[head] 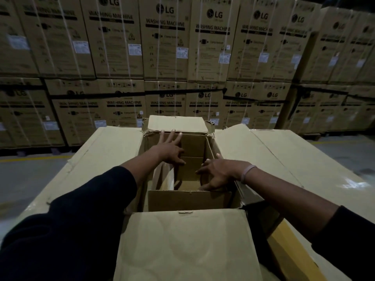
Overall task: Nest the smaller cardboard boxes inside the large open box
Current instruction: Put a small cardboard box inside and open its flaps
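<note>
A large open cardboard box [113,151] stands in front of me with all its flaps spread outward. Inside it sits a smaller open box [182,200], its near wall upright and its far wall visible deeper in. My left hand [169,148] hovers over the far left of the opening with fingers spread, holding nothing. My right hand [218,172] reaches down into the smaller box by its right wall, fingers apart and pointing down; I cannot tell whether they touch the cardboard.
The near flap [188,244] lies toward me and the far flap [176,123] stands behind the opening. Stacked washing machine cartons [166,47] form a wall behind. Grey floor [24,179] shows on the left and right.
</note>
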{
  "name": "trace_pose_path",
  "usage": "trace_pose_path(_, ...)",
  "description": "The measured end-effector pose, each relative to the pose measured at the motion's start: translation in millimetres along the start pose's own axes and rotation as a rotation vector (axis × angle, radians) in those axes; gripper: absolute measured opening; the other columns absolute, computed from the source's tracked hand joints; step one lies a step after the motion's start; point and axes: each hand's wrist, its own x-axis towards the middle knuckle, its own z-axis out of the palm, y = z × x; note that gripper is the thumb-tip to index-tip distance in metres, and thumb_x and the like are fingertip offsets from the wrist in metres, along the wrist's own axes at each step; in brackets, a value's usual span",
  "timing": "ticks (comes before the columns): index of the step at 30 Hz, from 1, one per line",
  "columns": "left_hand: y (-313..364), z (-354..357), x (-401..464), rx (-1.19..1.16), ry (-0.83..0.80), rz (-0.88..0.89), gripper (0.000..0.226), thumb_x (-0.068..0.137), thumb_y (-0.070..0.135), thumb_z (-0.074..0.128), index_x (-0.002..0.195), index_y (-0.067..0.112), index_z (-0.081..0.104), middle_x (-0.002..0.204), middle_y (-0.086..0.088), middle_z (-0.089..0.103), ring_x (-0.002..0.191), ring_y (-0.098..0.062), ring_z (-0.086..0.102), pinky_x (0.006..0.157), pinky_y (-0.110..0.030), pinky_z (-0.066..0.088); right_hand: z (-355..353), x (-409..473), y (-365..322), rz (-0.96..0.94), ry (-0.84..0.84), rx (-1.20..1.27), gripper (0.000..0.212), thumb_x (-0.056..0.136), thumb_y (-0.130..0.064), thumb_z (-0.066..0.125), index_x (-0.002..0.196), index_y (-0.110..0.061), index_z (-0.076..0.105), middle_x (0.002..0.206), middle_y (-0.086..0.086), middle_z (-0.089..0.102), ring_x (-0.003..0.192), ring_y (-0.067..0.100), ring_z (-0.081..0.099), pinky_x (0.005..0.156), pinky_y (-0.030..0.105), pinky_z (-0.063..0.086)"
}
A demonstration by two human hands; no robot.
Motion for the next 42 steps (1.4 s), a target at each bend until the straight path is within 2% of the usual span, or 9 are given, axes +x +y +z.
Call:
trace_pose_path(4, -12.6, -4.5, -6.9, -0.05, -0.06, -0.136, 0.072, 0.097, 0.059, 0.054, 0.161, 0.036, 0.029, 0.169, -0.01, -0.025, 0.149, -0.041, -0.034, 0.116, -0.071, -0.018, -2.6, -4.5, -0.5, 0.019, -0.004, -0.053, 0.086, 0.09, -0.08, 0.047, 0.163, -0.036, 0.03, 0.171, 0.012, 0.023, 0.159, 0.035, 0.014, 0.125, 0.057, -0.006)
trace_pose_path(12, -42.7, -9.7, -25.1, -0.137, -0.053, -0.242, 0.071, 0.101, 0.047, 0.056, 0.163, 0.033, 0.025, 0.172, -0.013, -0.014, 0.154, -0.041, -0.023, 0.118, -0.07, -0.014, -7.6, -9.1, -3.3, 0.037, -0.004, -0.079, 0.086, 0.091, -0.081, 0.045, 0.162, -0.036, 0.031, 0.171, 0.01, 0.022, 0.159, 0.032, 0.011, 0.125, 0.057, -0.005)
trace_pose_path(22, -43.4, -7.0, -23.7, -0.233, -0.021, -0.244, 0.068, 0.102, 0.063, 0.043, 0.162, 0.036, 0.026, 0.173, -0.013, -0.003, 0.157, -0.041, -0.013, 0.12, -0.071, -0.008, -10.5, -12.4, -0.7, 0.03, 0.052, -0.021, 0.098, 0.083, -0.092, 0.038, 0.161, -0.034, 0.034, 0.172, 0.009, 0.018, 0.161, 0.03, 0.0, 0.126, 0.059, -0.007)
trace_pose_path(26, -44.2, -8.9, -28.0, -0.245, 0.013, -0.238, 0.072, 0.101, 0.066, 0.04, 0.163, 0.034, 0.022, 0.173, -0.014, -0.003, 0.157, -0.042, -0.011, 0.121, -0.071, -0.006, -8.2, -11.1, 5.0, 0.025, 0.091, 0.007, 0.099, 0.083, -0.092, 0.038, 0.163, -0.036, 0.028, 0.173, 0.009, 0.015, 0.161, 0.031, -0.001, 0.126, 0.059, -0.007)
trace_pose_path(33, -30.6, -2.3, -43.2, -0.253, -0.006, -0.217, 0.088, 0.094, 0.074, 0.046, 0.165, 0.038, 0.009, 0.172, -0.013, -0.013, 0.155, -0.041, -0.02, 0.12, -0.069, -0.012, -11.4, -1.4, -1.6, 0.077, 0.125, 0.025, 0.101, 0.083, -0.091, 0.039, 0.165, -0.035, 0.021, 0.174, 0.009, 0.01, 0.161, 0.032, -0.003, 0.127, 0.058, -0.003)
trace_pose_path(42, -37.9, 2.1, -64.7, -0.263, 0.06, -0.23, 0.087, 0.094, 0.076, 0.042, 0.165, 0.038, 0.008, 0.172, -0.012, -0.013, 0.156, -0.039, -0.02, 0.117, -0.07, -0.016, -4.6, -1.0, -1.7, 0.091, 0.177, 0.055, 0.106, 0.079, -0.094, 0.036, 0.166, -0.037, 0.017, 0.175, 0.009, 0.002, 0.16, 0.032, -0.008, 0.125, 0.059, -0.006)
